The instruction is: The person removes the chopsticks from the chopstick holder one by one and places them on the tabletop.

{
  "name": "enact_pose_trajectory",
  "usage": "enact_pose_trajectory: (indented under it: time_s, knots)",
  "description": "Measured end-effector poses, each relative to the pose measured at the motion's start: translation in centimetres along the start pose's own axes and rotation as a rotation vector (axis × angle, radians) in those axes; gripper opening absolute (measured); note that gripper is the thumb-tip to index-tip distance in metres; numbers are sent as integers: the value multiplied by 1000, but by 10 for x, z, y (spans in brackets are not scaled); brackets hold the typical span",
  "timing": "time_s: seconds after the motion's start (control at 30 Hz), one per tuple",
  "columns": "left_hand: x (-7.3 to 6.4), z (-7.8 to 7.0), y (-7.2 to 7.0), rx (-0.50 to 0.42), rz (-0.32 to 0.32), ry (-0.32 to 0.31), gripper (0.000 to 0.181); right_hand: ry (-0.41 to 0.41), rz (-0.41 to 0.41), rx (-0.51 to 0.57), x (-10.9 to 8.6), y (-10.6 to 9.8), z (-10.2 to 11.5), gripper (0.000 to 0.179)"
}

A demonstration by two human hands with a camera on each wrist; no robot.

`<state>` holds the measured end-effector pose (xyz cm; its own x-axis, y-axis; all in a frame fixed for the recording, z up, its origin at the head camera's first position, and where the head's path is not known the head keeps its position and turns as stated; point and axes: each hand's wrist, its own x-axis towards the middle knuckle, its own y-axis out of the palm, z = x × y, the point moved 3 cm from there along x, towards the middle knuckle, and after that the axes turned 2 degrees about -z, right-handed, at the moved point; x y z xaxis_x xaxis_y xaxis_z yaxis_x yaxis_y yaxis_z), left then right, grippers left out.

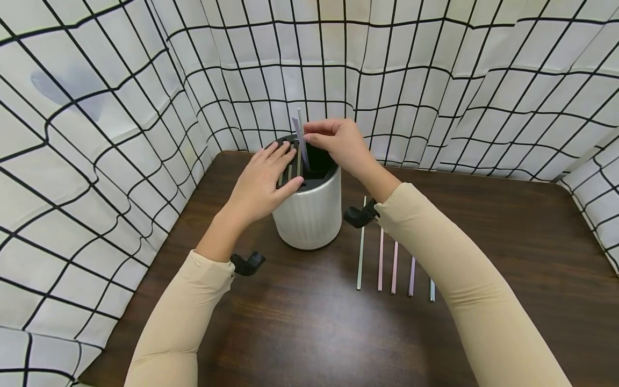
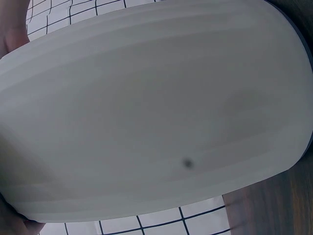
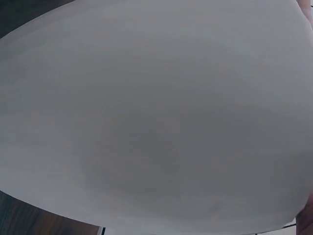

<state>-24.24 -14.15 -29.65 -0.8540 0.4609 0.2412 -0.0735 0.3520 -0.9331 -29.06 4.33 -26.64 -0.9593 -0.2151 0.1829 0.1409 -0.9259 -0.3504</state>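
A white, ribbed, rounded holder (image 1: 309, 217) with a black slotted top (image 1: 290, 171) stands upright on the table. My left hand (image 1: 261, 180) rests on that top, fingers spread over the slots and thumb at the near rim. Two slim sticks lean up out of the dark opening: a pale purple one (image 1: 301, 145) and a thinner greyish one (image 1: 299, 114). At the opening's right side, my right hand (image 1: 340, 144) pinches the greyish stick between thumb and fingertips. Both wrist views are nearly filled by the holder's white wall (image 2: 146, 112).
Several slim coloured sticks lie side by side on the dark wooden table (image 1: 300, 322), among them a green (image 1: 360, 258), a pink (image 1: 380, 263), a purple (image 1: 412, 277) and a blue one (image 1: 432, 290). My right forearm covers their far ends. A white black-checked curtain (image 1: 396, 86) borders the table.
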Motion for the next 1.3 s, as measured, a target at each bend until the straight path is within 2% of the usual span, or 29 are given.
enact_pose_trajectory:
  time_s: [0.23, 0.43, 0.57, 0.73, 0.83, 1.1, 1.3]
  knots:
    - [0, 0, 0, -10, -2, 2, 68, 40, 18, 60, 2, 8, 1, 32]
    - [-1, -1, 1, -12, -8, 5, 68, 43, -21, 168, 1, 6, 5, 27]
    - [-2, 0, 0, -13, -10, 3, 68, -33, -60, 218, -2, -4, 15, 26]
    - [-2, 1, 0, -10, -16, 2, 68, -138, -150, 290, -8, -21, 31, 27]
    - [-2, 0, 0, -11, -15, 3, 68, -166, -197, 360, -15, -33, 41, 26]
    - [-2, 0, 0, -9, -10, -4, 68, -252, -251, 537, -38, -66, 73, 21]
    - [-2, 0, 0, -10, -8, -3, 68, -335, -323, 634, -60, -93, 84, 22]
